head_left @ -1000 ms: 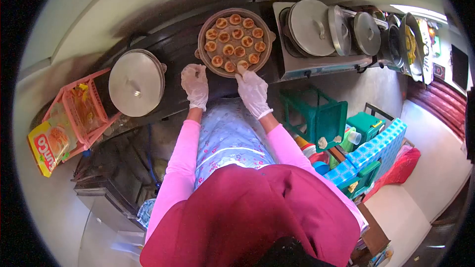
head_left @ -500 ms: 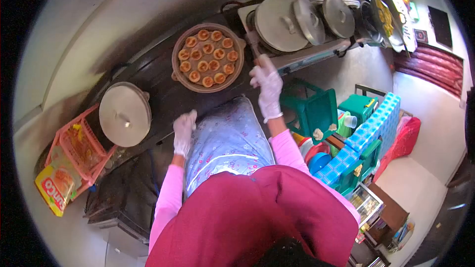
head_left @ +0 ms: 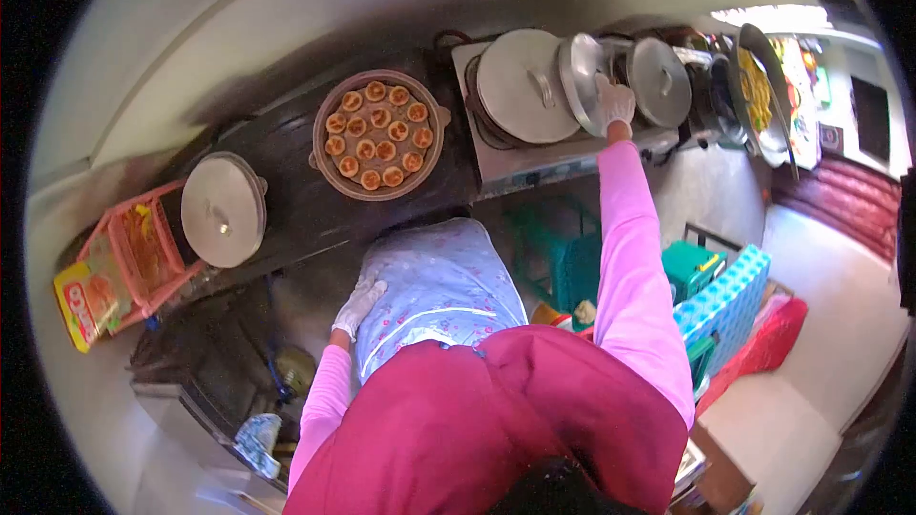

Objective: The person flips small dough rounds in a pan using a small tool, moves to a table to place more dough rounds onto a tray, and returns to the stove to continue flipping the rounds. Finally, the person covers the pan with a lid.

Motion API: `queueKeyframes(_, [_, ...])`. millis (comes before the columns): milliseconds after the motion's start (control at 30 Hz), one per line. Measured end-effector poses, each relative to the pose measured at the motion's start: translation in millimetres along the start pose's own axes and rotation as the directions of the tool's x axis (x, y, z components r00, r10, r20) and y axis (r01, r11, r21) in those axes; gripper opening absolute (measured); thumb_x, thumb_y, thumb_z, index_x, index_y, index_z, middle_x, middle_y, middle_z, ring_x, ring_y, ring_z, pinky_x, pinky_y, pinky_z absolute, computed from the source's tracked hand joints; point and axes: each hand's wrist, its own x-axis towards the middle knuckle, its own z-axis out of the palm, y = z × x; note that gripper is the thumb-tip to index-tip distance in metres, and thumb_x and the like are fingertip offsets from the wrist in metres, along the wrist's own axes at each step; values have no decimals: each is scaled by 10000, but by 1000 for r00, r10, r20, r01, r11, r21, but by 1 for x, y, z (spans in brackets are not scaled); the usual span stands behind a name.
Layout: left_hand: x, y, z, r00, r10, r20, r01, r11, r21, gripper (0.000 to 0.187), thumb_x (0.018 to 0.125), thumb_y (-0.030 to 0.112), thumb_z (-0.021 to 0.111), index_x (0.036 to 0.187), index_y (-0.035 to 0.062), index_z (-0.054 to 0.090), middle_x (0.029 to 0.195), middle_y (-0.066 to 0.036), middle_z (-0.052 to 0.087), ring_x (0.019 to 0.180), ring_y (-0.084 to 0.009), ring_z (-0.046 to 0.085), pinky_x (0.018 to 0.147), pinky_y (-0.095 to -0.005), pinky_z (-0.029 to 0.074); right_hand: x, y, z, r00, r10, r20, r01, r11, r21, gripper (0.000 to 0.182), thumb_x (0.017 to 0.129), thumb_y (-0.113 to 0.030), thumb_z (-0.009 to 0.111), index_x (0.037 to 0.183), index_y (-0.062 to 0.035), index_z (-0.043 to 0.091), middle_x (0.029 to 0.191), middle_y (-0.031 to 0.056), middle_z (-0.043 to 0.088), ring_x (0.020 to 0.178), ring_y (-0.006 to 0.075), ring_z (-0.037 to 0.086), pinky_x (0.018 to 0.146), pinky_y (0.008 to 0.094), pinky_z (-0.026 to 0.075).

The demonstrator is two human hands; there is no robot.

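Observation:
My right hand point(head_left: 616, 103), in a thin clear glove, reaches to the stove and is closed at the handle of a tilted metal lid point(head_left: 580, 81). That lid leans between a large flat lid point(head_left: 523, 86) and another round lid point(head_left: 660, 83). My left hand point(head_left: 361, 307), gloved too, rests with its fingers apart against the light blue floral apron point(head_left: 439, 267). A round brown pan point(head_left: 429, 148) holding several small browned cakes point(head_left: 380, 118) sits on the dark counter left of the stove point(head_left: 515, 172).
On the left of the counter are a lidded pot point(head_left: 222, 210), a pink basket point(head_left: 157, 300) and a yellow packet point(head_left: 81, 305). A wok point(head_left: 763, 95) with yellow food stands far right. Below the stove are a green stool point(head_left: 563, 257) and a green box point(head_left: 689, 269).
My right hand has moved right and up, from the stove's left front corner to the tilted lid. My left hand has lowered from near the counter's edge onto the apron. The view has shifted.

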Motion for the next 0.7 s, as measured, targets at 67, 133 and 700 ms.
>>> queueKeyframes(67, [6,2,28,987,53,-153,-34,992,123,632,993,447,484,1493,66,418,1556,-234,357,1470,-351,292,1195,-383,244,22,7,8,996,-12,86,14,1000,-26,644,848,-562,623,995,57,727,1059,308,681,1008,453,659,886,502,480])
queueKeyframes(133, [4,6,51,960,66,-271,-8,978,210,525,992,428,488,1357,58,558,1406,-245,519,1317,-349,479,1083,-413,377,26,6,4,972,-155,179,196,951,-240,455,877,-429,616,1039,-18,723,1028,277,693,1009,430,669,886,492,501])
queueKeyframes(700, [-12,-110,107,627,-153,-764,208,978,-25,230,902,237,552,753,101,662,746,-131,682,813,-324,680,746,-480,510,-125,-120,-38,646,-721,-249,729,680,-78,376,889,-380,696,977,-20,766,886,154,738,824,290,698,773,388,537])
